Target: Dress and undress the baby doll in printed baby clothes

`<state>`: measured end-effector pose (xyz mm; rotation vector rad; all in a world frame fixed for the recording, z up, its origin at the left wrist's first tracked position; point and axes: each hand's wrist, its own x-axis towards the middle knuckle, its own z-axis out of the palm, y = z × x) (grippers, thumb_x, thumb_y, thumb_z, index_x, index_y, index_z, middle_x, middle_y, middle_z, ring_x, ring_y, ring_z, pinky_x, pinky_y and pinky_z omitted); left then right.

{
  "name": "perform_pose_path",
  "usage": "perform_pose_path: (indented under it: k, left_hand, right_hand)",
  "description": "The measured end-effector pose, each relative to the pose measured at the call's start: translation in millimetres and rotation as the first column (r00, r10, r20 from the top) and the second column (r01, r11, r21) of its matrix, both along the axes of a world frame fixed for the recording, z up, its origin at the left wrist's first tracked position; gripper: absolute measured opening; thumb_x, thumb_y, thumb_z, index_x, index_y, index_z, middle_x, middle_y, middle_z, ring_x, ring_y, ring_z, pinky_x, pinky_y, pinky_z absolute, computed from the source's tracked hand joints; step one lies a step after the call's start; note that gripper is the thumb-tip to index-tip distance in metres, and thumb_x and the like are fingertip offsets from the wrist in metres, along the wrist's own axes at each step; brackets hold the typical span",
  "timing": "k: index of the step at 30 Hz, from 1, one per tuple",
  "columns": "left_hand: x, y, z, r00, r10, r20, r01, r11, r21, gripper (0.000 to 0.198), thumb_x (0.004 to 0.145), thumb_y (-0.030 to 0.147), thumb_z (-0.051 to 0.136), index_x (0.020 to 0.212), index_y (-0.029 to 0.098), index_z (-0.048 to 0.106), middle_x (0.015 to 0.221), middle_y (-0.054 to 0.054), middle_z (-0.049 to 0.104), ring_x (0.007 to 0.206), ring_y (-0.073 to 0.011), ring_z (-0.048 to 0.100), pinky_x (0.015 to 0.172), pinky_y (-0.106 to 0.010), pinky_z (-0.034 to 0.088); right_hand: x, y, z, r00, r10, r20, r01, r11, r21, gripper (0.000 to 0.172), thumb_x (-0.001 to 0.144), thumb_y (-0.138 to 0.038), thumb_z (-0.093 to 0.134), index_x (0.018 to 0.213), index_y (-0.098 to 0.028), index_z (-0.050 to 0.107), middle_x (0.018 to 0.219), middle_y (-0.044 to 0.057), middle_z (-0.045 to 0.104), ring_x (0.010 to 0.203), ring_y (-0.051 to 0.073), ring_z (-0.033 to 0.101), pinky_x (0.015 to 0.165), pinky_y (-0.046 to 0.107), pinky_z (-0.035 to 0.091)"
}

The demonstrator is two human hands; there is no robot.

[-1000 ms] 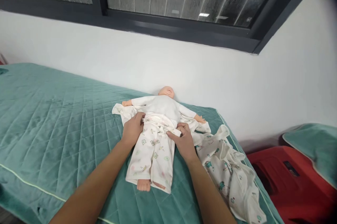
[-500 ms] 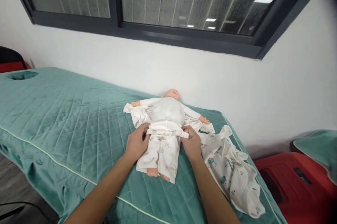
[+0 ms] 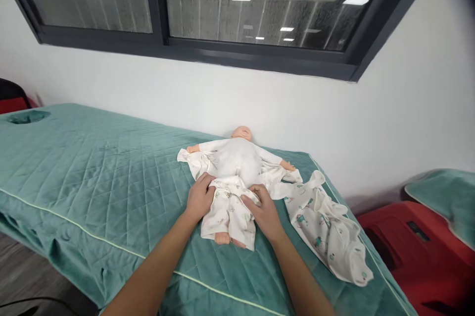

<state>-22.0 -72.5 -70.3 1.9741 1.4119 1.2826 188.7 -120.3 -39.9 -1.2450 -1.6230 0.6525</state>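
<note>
Reaching forward, left hand [image 3: 200, 197] and right hand [image 3: 264, 209] grip the doll's trousers [image 3: 228, 213] with curled fingers.

No readable text, label, brand or number is showing anywhere in view. Printed trousers [image 3: 229, 209] on doll [image 3: 237, 157] are carrying only small picture motifs (green and pinkish, no letters to make out). Loose printed cloth [image 3: 326, 237] lying just beside is showing same kind of motifs, too small to read. Dark plate [image 3: 418, 231] on red object [image 3: 393, 251] is appearing blurred, with nothing legible on it.
</note>
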Motion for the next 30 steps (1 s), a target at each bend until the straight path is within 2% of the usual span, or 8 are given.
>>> perform_pose_path:
  k: [5, 10, 15, 22, 25, 27, 29, 30]
  left_hand:
    - [-1.3, 2.8, 3.4, 0.997, -0.049, 0.062, 0.049, 0.999, -0.007, 0.016, 0.079, 0.012, 0.043, 0.078, 0.018, 0.058, 0.1, -0.005, 0.057, 0.104, -0.0187, 0.053, 0.098, -0.033, 0.042]
    - [-11.3, -33.0, -1.2, 0.982, -0.172, 0.075, 0.173, 0.985, -0.01, 0.017, 0.073, 0.008, 0.045, 0.076, 0.017, 0.059, 0.122, -0.009, 0.052, 0.12, -0.0218, 0.047, 0.108, -0.037, 0.035]
    - [-21.7, -58.3, -7.3, 0.98, -0.193, 0.043, 0.194, 0.981, -0.023, 0.023, 0.076, 0.009, 0.046, 0.088, 0.019, 0.062, 0.123, -0.008, 0.056, 0.118, -0.0226, 0.048, 0.106, -0.038, 0.037]
    - [-17.0, -41.3, -8.8, 0.988, -0.137, 0.071, 0.138, 0.99, -0.012, 0.029, 0.077, 0.008, 0.047, 0.1, 0.021, 0.061, 0.107, -0.006, 0.062, 0.106, -0.0204, 0.053, 0.097, -0.035, 0.042]
    - [-15.8, -32.3, -5.7, 0.988, -0.146, 0.053, 0.147, 0.989, -0.019, 0.03, 0.074, 0.006, 0.045, 0.096, 0.02, 0.06, 0.101, -0.004, 0.061, 0.102, -0.0194, 0.053, 0.095, -0.033, 0.042]
    - [-15.2, -29.9, -2.8, 0.987, -0.145, 0.07, 0.146, 0.989, -0.01, 0.03, 0.073, 0.004, 0.044, 0.093, 0.02, 0.06, 0.1, -0.004, 0.06, 0.103, -0.019, 0.053, 0.095, -0.032, 0.042]
    - [-14.8, -32.0, -0.4, 0.986, -0.139, 0.087, 0.14, 0.99, -0.001, 0.028, 0.072, 0.005, 0.044, 0.089, 0.02, 0.059, 0.1, -0.005, 0.059, 0.103, -0.0191, 0.053, 0.095, -0.032, 0.041]
    - [-14.9, -35.0, 0.5, 0.986, -0.137, 0.09, 0.138, 0.99, 0.001, 0.025, 0.071, 0.005, 0.044, 0.086, 0.02, 0.059, 0.1, -0.005, 0.058, 0.103, -0.0193, 0.052, 0.095, -0.032, 0.041]
  right_hand:
    - [-4.2, 4.8, -3.6, 0.993, -0.045, 0.105, 0.034, 0.994, 0.103, 0.023, 0.087, -0.043, 0.06, 0.088, -0.021, 0.053, 0.091, 0.001, 0.052, 0.09, 0.019, 0.053, 0.084, 0.031, 0.04]
    - [-1.0, 4.3, -3.1, 0.992, -0.047, 0.119, 0.031, 0.99, 0.136, 0.021, 0.086, -0.041, 0.059, 0.078, -0.021, 0.055, 0.089, 0.002, 0.053, 0.088, 0.019, 0.054, 0.083, 0.033, 0.041]
    - [-4.8, -3.4, 1.1, 0.967, -0.052, 0.249, 0.001, 0.979, 0.203, 0.019, 0.087, -0.037, 0.056, 0.075, -0.023, 0.055, 0.085, 0.003, 0.057, 0.089, 0.021, 0.052, 0.084, 0.036, 0.041]
    - [-11.8, -53.9, 1.7, 0.971, -0.004, 0.238, 0.019, 0.998, -0.062, 0.037, 0.092, -0.045, 0.05, 0.064, -0.021, 0.049, 0.065, -0.001, 0.051, 0.072, 0.019, 0.052, 0.072, 0.033, 0.04]
    - [-13.6, -71.1, 5.2, 0.966, 0.06, 0.25, -0.023, 0.989, -0.148, 0.026, 0.086, -0.048, 0.061, 0.085, -0.022, 0.059, 0.083, 0.001, 0.061, 0.086, 0.023, 0.056, 0.078, 0.035, 0.043]
    - [-15.9, -77.9, 6.7, 0.963, 0.097, 0.25, -0.057, 0.985, -0.161, 0.045, 0.073, -0.048, 0.076, 0.107, -0.024, 0.06, 0.105, 0.004, 0.063, 0.102, 0.028, 0.055, 0.086, 0.039, 0.044]
    - [-18.8, -82.0, 5.4, 0.961, 0.091, 0.26, -0.058, 0.989, -0.134, 0.064, 0.062, -0.044, 0.084, 0.116, -0.025, 0.057, 0.116, 0.005, 0.061, 0.111, 0.031, 0.053, 0.093, 0.043, 0.043]
    - [-20.3, -83.3, 3.8, 0.961, 0.074, 0.265, -0.045, 0.993, -0.112, 0.065, 0.061, -0.042, 0.085, 0.117, -0.026, 0.056, 0.117, 0.006, 0.061, 0.111, 0.032, 0.053, 0.095, 0.044, 0.043]
